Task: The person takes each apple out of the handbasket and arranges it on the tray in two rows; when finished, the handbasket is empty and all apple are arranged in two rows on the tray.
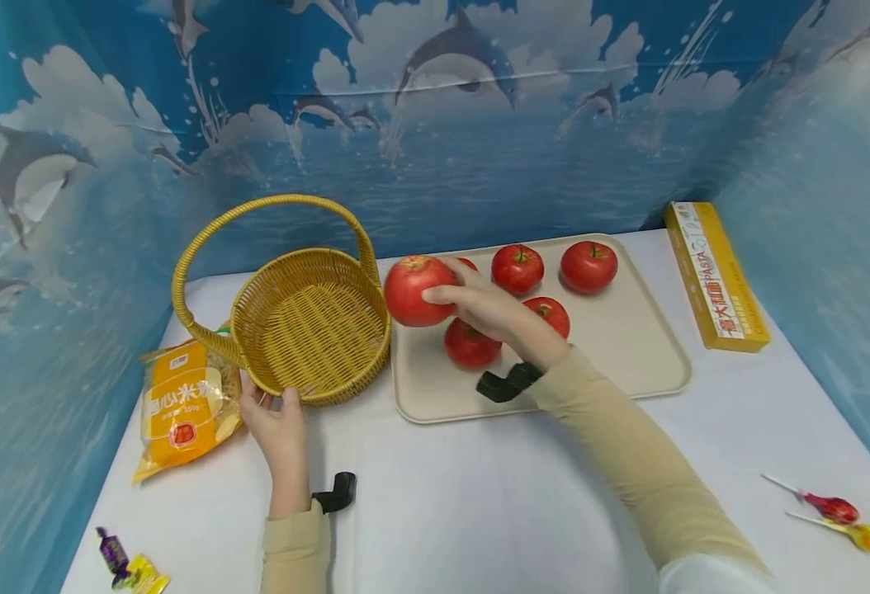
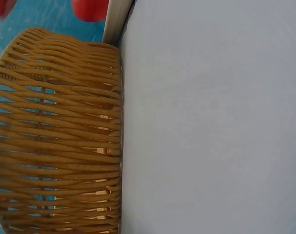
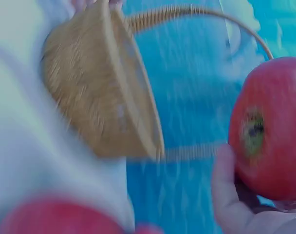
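Observation:
My right hand [image 1: 485, 307] grips a red apple [image 1: 414, 290] above the left edge of the beige tray [image 1: 613, 363]. In the right wrist view that apple [image 3: 274, 129] shows its brown-green hollow, with the thumb against it. My left hand [image 1: 279, 421] holds the near rim of a yellow woven basket [image 1: 316, 330], thumb and fingers at its lower left side. Nothing lies inside the basket, and its handle arches up at the back. Several more red apples [image 1: 517, 269] sit on the tray, one partly hidden behind the right hand.
Left of the basket lies an orange food bag [image 1: 182, 404]. Wrapped candies [image 1: 126, 565] are at the front left, two lollipops [image 1: 839, 520] at the front right. A yellow pasta box [image 1: 717, 276] stands right of the tray. A dolphin-print curtain [image 1: 435, 148] encloses the table.

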Available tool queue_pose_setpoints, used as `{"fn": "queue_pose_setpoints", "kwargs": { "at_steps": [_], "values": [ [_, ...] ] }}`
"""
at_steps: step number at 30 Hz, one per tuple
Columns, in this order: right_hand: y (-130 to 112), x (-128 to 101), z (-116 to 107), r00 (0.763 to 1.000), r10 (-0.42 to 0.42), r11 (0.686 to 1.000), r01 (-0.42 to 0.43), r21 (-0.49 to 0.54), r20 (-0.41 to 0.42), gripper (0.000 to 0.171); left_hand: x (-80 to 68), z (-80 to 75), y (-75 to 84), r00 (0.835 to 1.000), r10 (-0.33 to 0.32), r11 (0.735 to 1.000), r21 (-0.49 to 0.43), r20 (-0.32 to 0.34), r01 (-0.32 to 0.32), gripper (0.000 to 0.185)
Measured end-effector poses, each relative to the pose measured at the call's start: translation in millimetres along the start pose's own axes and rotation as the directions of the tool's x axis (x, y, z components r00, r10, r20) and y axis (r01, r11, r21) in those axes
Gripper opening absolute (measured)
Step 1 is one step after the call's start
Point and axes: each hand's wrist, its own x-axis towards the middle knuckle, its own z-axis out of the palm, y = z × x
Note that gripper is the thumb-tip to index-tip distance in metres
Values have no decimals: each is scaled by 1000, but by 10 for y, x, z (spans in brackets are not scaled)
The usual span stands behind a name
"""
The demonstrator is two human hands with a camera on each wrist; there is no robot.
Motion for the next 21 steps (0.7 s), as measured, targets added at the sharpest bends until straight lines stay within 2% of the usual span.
{"fn": "queue_pose_setpoints", "kwargs": {
  "at_steps": [3, 8, 11, 14, 16, 18, 19, 21],
  "values": [
    [114, -309, -353, 995, 0, 1000, 3, 31, -95, 79, 1, -7, 2, 1000, -2, 1000, 7, -7, 2, 63],
    [258, -747, -880, 962, -78, 990, 106, 94, -261, 65, 5, -2, 4, 1000, -8, 1000, 3, -2, 8, 64],
    [317, -946, -1161, 922, -84, 993, 108, 43, -377, 68, 5, -6, 9, 1000, -4, 1000, 3, -2, 4, 64],
    [392, -1081, -1399, 856, -65, 992, 2, -123, -512, 82, -3, -7, 16, 1000, 5, 1000, 11, -9, -5, 62],
    [455, -1146, -1523, 802, -63, 957, -121, -264, -595, 94, -6, -4, 23, 1000, 10, 1000, 12, -16, -10, 62],
    [526, -1189, -1618, 763, -92, 891, -223, -395, -640, 101, -8, -1, 29, 1000, 16, 1000, 12, -17, -15, 62],
    [559, -1206, -1653, 752, -116, 852, -260, -455, -648, 104, -4, 1, 30, 1000, 17, 1000, 11, -17, -17, 62],
    [613, -1222, -1706, 753, -170, 771, -300, -562, -635, 104, 10, 5, 27, 1000, 11, 1000, 10, -11, -11, 62]
  ]
}}
